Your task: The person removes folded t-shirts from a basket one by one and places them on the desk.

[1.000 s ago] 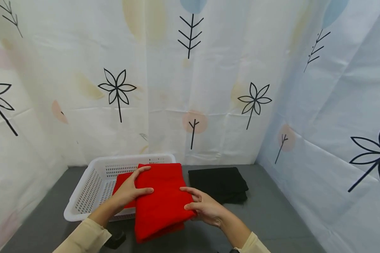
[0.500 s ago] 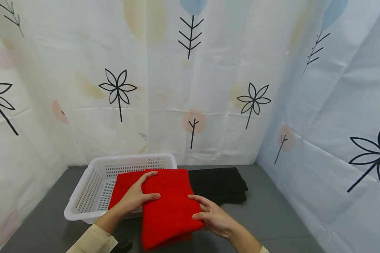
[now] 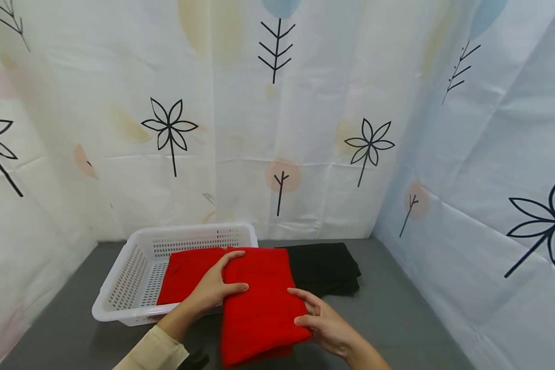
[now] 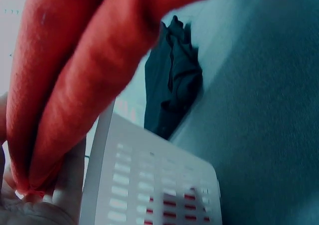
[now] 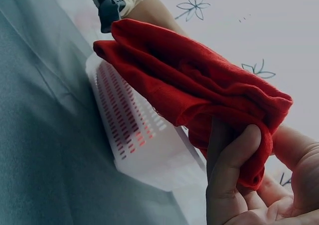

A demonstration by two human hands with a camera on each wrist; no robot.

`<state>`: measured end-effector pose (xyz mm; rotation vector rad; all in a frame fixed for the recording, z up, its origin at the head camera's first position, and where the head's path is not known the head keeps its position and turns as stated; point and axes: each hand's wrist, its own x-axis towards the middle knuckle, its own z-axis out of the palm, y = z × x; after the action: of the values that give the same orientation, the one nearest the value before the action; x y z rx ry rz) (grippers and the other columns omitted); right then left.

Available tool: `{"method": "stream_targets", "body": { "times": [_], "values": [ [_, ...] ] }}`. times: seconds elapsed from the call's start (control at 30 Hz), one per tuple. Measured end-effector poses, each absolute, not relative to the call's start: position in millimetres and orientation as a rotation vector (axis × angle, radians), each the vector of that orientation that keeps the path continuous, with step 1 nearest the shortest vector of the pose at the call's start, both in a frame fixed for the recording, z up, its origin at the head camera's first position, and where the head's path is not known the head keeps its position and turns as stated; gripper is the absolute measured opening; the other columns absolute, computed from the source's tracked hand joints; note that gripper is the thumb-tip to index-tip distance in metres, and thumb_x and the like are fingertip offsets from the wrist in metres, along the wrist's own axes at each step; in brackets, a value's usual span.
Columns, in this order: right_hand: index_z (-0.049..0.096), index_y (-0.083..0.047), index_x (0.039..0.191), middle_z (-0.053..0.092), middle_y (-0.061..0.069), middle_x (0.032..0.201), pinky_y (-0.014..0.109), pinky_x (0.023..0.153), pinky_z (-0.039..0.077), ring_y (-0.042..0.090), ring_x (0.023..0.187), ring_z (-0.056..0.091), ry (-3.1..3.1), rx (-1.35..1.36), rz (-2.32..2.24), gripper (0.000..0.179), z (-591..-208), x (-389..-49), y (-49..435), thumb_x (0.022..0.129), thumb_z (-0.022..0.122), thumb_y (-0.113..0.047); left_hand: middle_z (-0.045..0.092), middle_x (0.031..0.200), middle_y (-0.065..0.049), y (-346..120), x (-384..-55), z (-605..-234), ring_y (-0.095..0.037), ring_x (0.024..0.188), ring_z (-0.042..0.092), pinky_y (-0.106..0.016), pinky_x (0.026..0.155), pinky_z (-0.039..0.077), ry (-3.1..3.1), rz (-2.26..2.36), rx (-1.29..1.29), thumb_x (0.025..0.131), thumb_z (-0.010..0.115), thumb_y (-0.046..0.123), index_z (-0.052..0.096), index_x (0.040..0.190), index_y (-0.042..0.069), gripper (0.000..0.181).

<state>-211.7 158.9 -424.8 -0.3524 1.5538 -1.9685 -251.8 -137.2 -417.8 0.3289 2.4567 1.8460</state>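
Both hands hold a folded red cloth (image 3: pixel 263 308) above the table, in front of the basket's right side. My left hand (image 3: pixel 210 290) grips its left edge, thumb and fingers on the upper face in the head view. At the right edge my right hand (image 3: pixel 326 324) pinches the layers; in the right wrist view its fingers (image 5: pixel 229 160) curl into the folds. A second red cloth (image 3: pixel 189 272) lies folded inside the white plastic basket (image 3: pixel 134 314), partly hidden by the left hand and the held cloth.
A folded black cloth (image 3: pixel 326 267) lies on the grey table (image 3: pixel 388 298) to the right of the basket, partly covered by the held cloth in the head view. Patterned white curtains (image 3: pixel 240 195) enclose the table's back and sides.
Both hands have moved right and slightly toward me with the red cloth between them. More of the red cloth in the basket now shows; the held one covers more of the black cloth.
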Motion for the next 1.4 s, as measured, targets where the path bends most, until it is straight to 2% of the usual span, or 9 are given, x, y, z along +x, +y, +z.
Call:
{"method": "stream_targets", "body": {
  "times": [0.4, 0.67, 1.07, 1.27, 1.4],
  "values": [
    [0.024, -0.005, 0.154, 0.048, 0.012, 0.143, 0.042, 0.092, 0.054, 0.025, 0.111, 0.061, 1.566, -0.336, -1.973, 0.067, -428, -205, 187, 0.096, 0.058, -0.008, 0.055, 0.128, -0.011, -107, -251, -420, -0.024, 0.105, 0.057, -0.037, 0.083, 0.056, 2.436, 1.825, 0.377, 0.079, 0.081, 0.021, 0.044, 0.144, 0.024, 0.075],
    [0.023, -0.005, 0.154, 0.054, 0.008, 0.136, 0.037, 0.09, 0.056, 0.023, 0.104, 0.065, 1.634, -0.323, -1.981, 0.066, -425, -205, 204, 0.098, 0.057, -0.011, 0.054, 0.129, -0.008, -87, -258, -419, -0.024, 0.106, 0.056, -0.037, 0.085, 0.055, 2.452, 1.826, 0.431, 0.079, 0.082, 0.022, 0.044, 0.142, 0.026, 0.074],
    [0.021, -0.006, 0.154, 0.05, 0.004, 0.141, 0.037, 0.097, 0.052, 0.022, 0.116, 0.06, 1.591, -0.323, -1.982, 0.062, -428, -200, 230, 0.101, 0.052, -0.012, 0.056, 0.126, -0.011, -60, -260, -423, -0.023, 0.104, 0.059, -0.039, 0.086, 0.053, 2.497, 1.797, 0.571, 0.08, 0.08, 0.02, 0.045, 0.143, 0.017, 0.072],
    [0.025, -0.008, 0.154, 0.06, 0.002, 0.133, 0.038, 0.098, 0.051, 0.021, 0.116, 0.062, 1.515, -0.361, -1.994, 0.054, -434, -195, 245, 0.104, 0.046, -0.01, 0.054, 0.131, -0.009, -46, -257, -428, -0.024, 0.107, 0.057, -0.041, 0.088, 0.053, 2.471, 1.778, 0.578, 0.082, 0.078, 0.021, 0.044, 0.143, 0.021, 0.071],
    [0.025, -0.007, 0.154, 0.062, 0.004, 0.131, 0.038, 0.096, 0.052, 0.021, 0.112, 0.064, 1.567, -0.292, -1.99, 0.055, -438, -192, 252, 0.104, 0.048, -0.013, 0.052, 0.134, -0.01, -36, -256, -433, -0.026, 0.11, 0.055, -0.045, 0.09, 0.052, 2.497, 1.779, 0.557, 0.081, 0.079, 0.022, 0.045, 0.143, 0.022, 0.071]
  ]
}}
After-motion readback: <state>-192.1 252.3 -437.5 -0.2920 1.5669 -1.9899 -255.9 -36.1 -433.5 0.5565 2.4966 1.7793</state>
